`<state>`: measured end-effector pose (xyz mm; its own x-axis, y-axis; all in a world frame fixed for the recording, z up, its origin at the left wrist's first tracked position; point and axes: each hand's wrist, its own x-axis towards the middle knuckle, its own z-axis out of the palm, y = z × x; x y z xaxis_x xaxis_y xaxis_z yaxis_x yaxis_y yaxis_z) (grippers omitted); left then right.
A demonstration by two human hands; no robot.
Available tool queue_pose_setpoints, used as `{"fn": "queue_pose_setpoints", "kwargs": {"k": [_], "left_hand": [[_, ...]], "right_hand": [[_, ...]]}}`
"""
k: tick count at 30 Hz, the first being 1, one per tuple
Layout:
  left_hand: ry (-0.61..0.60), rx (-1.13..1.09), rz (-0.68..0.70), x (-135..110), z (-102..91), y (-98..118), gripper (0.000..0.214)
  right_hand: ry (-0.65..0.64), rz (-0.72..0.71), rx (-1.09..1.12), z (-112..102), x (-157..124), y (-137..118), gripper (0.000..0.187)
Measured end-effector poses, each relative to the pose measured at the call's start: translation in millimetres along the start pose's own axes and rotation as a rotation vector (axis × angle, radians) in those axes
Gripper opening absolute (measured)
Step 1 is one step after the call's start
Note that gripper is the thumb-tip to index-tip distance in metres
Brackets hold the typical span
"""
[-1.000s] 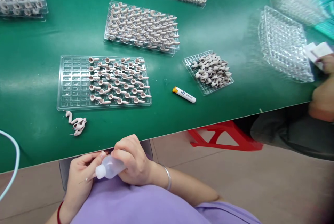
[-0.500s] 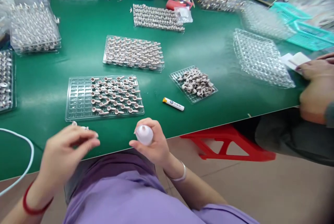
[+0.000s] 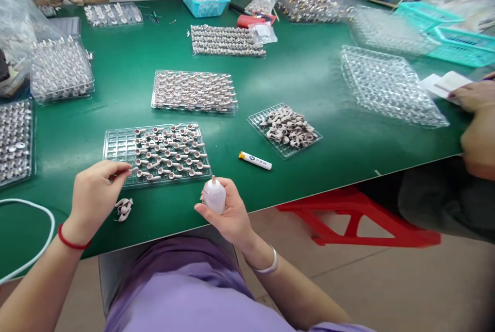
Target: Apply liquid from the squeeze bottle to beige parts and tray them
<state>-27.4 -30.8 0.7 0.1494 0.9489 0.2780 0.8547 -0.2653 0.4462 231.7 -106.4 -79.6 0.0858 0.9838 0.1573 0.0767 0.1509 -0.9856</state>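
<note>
Green surface (image 3: 309, 84) across frame | left hand (image 3: 96, 187) pinching part (image 3: 134, 169) at tray (image 3: 119, 138), left of centre | right hand (image 3: 234, 216) wrapped round bottle (image 3: 215, 199), lower centre, nozzle (image 3: 213, 180) toward frame top | loose parts (image 3: 124, 210) below tray, lower left

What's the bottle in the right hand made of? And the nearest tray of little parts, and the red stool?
Bottle: probably plastic, smooth and cloudy, because it looks milky white.
Tray: likely thin, shiny clear plastic; the green table shows through its pockets.
Red stool: maybe hard plastic, smooth; it's evenly red with cut-out holes, but I can't be sure.
</note>
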Motion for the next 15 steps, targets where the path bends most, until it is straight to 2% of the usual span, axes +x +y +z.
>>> {"fn": "queue_pose_setpoints", "kwargs": {"k": [5, 15], "left_hand": [[-0.050, -0.011, -0.054, -12, 6.5, -7, 0.017], [-0.124, 0.076, 0.039, -17, 2.8, -13, 0.020]], "right_hand": [[0.024, -0.035, -0.014, 1, 0, -1, 0.040], [0.023, 0.014, 0.007, 0, 0, 0, 0.043]]}}
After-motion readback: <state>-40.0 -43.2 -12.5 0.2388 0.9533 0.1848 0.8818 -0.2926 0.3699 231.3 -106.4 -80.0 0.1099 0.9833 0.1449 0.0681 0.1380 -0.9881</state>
